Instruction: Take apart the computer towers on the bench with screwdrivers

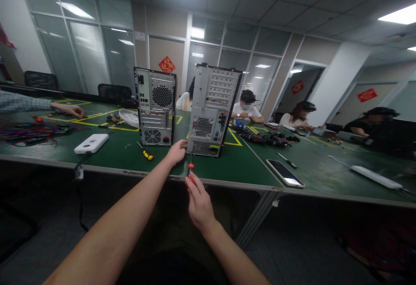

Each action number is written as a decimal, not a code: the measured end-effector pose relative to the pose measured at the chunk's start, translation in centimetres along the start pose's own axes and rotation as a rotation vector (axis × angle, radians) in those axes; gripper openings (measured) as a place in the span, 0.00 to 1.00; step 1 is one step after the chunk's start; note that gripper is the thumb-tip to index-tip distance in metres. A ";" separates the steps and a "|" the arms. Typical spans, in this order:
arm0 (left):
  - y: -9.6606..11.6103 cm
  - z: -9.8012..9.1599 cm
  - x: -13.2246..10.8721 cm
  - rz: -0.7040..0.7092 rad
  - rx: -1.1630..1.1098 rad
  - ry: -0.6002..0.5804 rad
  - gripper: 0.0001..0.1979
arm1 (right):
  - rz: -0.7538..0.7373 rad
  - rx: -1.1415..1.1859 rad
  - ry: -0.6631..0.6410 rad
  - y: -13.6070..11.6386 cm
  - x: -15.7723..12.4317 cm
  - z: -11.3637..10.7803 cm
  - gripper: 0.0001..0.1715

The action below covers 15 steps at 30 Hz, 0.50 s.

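Observation:
My right hand [199, 202] is closed around the red and black handle of a screwdriver [190, 167]. Its shaft points away from me, and the tip meets the lower left corner of the right computer case [203, 103]. That case stands upright with its rear panel towards me. At its lower left side is my left hand [177, 152], fingers stretched towards the case edge and seemingly touching it; the fingertips are partly hidden. Left of this hand stands a second upright computer case [156, 116], its rear also facing me.
A yellow and black screwdriver [147, 153] and small screws lie before the left case. A white power bank [91, 144] is further left, a phone [285, 173] to the right. Dark cables [266, 137] lie behind it. Another person's hand [72, 110] reaches in from the left; several people sit opposite.

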<state>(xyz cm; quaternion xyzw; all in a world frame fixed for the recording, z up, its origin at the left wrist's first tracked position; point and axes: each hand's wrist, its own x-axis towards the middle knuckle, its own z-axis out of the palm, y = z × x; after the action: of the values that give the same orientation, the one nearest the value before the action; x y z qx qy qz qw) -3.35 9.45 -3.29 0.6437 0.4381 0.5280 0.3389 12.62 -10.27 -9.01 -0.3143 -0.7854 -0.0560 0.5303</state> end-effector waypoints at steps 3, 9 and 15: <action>0.2 0.0 0.0 -0.043 -0.038 -0.044 0.32 | 0.019 -0.009 0.031 0.0 0.0 0.0 0.27; 0.7 0.1 -0.1 -0.048 -0.065 -0.043 0.31 | 0.098 0.000 0.067 -0.1 0.1 -0.1 0.21; -0.4 0.2 0.2 -0.047 -0.033 -0.032 0.30 | 0.019 -0.048 0.044 0.1 0.0 0.0 0.28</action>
<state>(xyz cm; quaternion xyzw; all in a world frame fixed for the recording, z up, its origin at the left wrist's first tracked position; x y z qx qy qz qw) -3.27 9.83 -3.60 0.6358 0.4388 0.5168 0.3689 12.67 -10.20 -9.02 -0.3333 -0.7690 -0.0768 0.5401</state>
